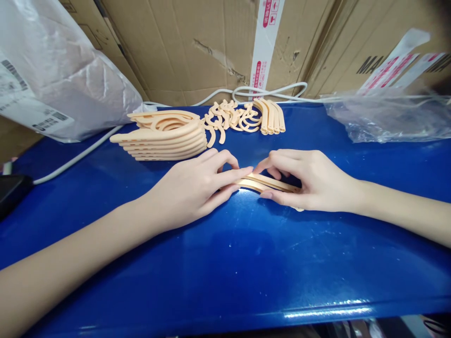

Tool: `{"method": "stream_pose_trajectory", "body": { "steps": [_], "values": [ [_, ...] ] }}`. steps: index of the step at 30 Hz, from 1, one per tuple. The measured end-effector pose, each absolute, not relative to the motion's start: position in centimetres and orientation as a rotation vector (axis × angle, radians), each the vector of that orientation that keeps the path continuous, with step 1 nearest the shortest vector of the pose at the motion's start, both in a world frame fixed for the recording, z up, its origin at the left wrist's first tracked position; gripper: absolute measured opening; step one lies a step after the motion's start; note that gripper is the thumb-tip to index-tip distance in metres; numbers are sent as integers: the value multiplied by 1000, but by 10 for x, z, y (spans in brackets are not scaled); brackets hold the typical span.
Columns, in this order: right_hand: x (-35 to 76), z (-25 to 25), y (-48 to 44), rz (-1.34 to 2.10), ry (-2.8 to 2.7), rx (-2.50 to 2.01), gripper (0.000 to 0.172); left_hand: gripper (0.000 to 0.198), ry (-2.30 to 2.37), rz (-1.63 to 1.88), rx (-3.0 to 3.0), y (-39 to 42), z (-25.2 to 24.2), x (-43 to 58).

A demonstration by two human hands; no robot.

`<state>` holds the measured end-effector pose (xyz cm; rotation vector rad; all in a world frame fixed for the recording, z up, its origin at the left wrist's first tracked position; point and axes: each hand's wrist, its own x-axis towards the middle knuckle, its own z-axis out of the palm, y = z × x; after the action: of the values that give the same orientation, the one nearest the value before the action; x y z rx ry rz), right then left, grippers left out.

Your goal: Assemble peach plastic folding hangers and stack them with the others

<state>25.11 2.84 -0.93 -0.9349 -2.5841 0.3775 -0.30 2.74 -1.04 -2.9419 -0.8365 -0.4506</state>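
Between my hands, low over the blue tabletop, are two slim, curved beige plastic strips that look like clothes-hanger arms (252,184), lying side by side. My left hand (192,188) is closed, its thumb and fingers pinching their left ends. On the right part, my right hand (310,180) is also closed, thumb on the near side and fingers on the far side. Its palm partly hides the right ends. Beyond my left hand rests a stack of beige hanger-like pieces (160,143). Small beige curved hooks (230,115) lie in a loose pile, beside several upright bent arms (271,116).
Cardboard boxes (197,47) stand along the back of the blue table (225,267). A white cable (214,96) runs before them. At left are a wrapped package (70,70) and a black object (14,192). A clear plastic bag (384,117) lies at back right.
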Motion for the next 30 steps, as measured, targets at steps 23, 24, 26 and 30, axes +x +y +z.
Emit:
{"method": "stream_pose_trajectory", "body": {
  "steps": [23, 24, 26, 30],
  "values": [
    [254, -9, 32, 480, -2580, -963, 28, 26, -898, -514, -2995, 28, -7, -7],
    [254, -9, 32, 474, -2584, -971, 29, 25, -917, -525, -2993, 28, -7, -7],
    [254, -7, 31, 441, -2601, -975, 30, 24, -948, -543, -2988, 27, -8, -6],
    [253, -5, 28, 362, -2641, -973, 30, 22, -947, -533, -2989, 26, -8, -5]
  ]
}}
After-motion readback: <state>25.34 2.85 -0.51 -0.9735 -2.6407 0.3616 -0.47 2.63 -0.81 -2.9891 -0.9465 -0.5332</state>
